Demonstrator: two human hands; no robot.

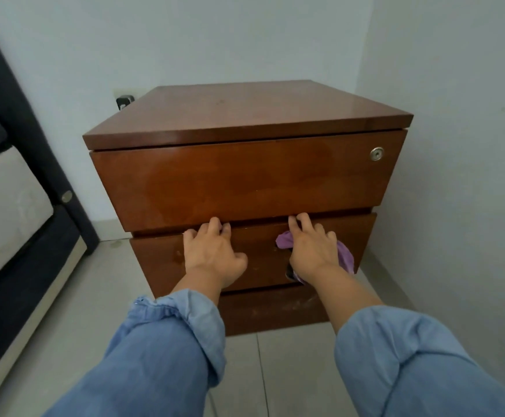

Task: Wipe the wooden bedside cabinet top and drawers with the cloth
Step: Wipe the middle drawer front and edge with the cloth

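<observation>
Against the middle drawer front [254, 260] of the wooden cabinet [245, 176], both hands hook fingertips over its top edge — the left hand [212, 254] bare, the right hand [311, 251] bunching a purple cloth [345, 256] under its palm. Soft and light, it likely wipes best pressed flat — the glossy reddish-brown wood looks smeared.

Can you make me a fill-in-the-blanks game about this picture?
1. The cloth is colored ____.
2. The cloth is under the ____ hand.
3. The lock is on the ____ drawer.
4. Both hands' fingers reach the top edge of the ____ drawer.

Answers: purple, right, top, middle
</observation>
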